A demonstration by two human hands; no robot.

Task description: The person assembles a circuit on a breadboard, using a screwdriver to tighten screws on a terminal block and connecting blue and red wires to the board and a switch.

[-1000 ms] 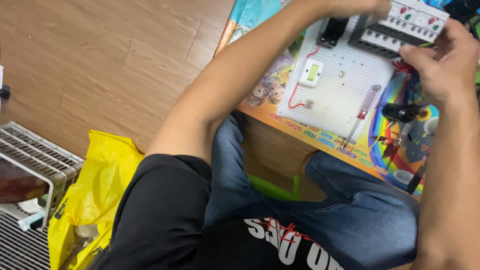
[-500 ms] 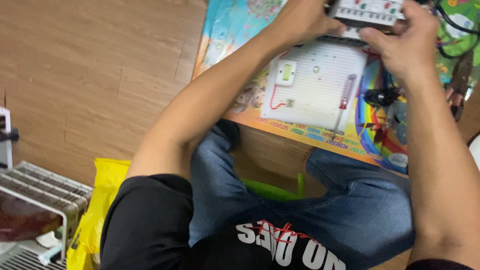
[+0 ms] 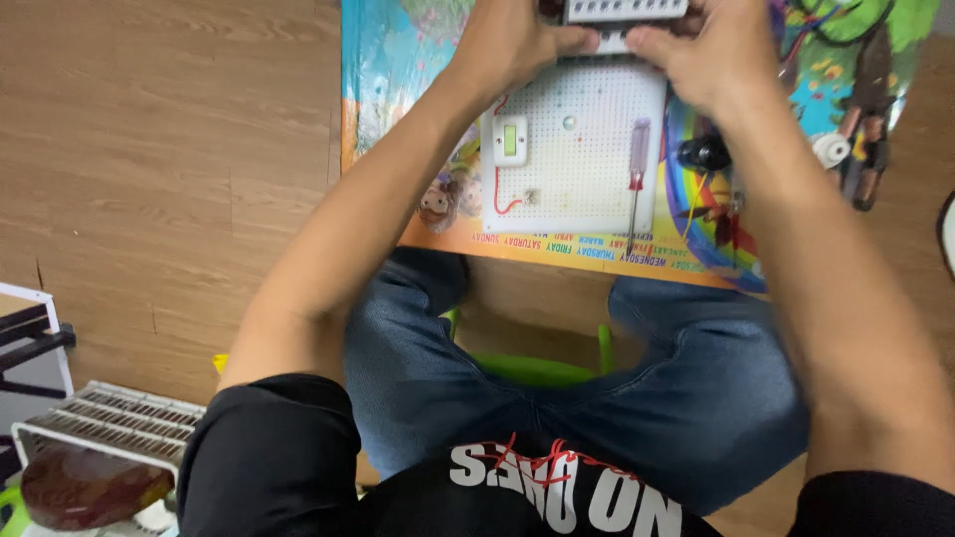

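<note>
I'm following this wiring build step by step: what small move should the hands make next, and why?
Probably press the grey terminal block down onto the white pegboard. Left hand and right hand both grip it at the board's far edge, thumbs beneath it.

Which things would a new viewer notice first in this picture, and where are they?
Both hands, the left hand and the right hand, grip a grey module at the top edge. Below them lies a white perforated board with a red-handled screwdriver on it, on a colourful table.
</note>
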